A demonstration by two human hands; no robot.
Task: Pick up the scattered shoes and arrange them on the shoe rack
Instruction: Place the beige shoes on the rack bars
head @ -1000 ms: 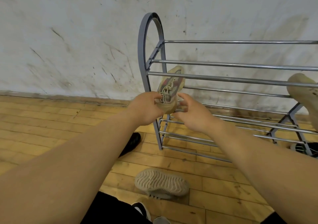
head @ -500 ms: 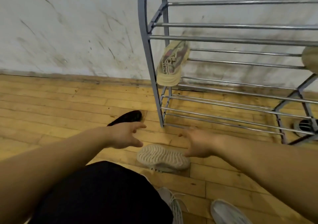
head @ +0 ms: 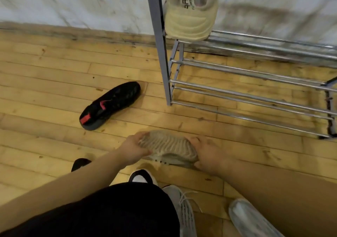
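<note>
Left hand (head: 134, 148): fingers curled round one end of beige ribbed-sole sneaker (head: 169, 146) | Right hand (head: 209, 154): fingers grip other end | Sneaker: sole-up on wooden floor (head: 54, 72), near grey metal shoe rack (head: 158, 36) | Black red-marked sneaker (head: 111, 103): on floor, left of rack.

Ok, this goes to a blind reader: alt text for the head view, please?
The left-hand grip and right-hand grip hold opposite ends of a sole-up beige shoe down at the wooden floor. A black shoe lies farther left; a cream shoe sits on the shoe rack.
</note>
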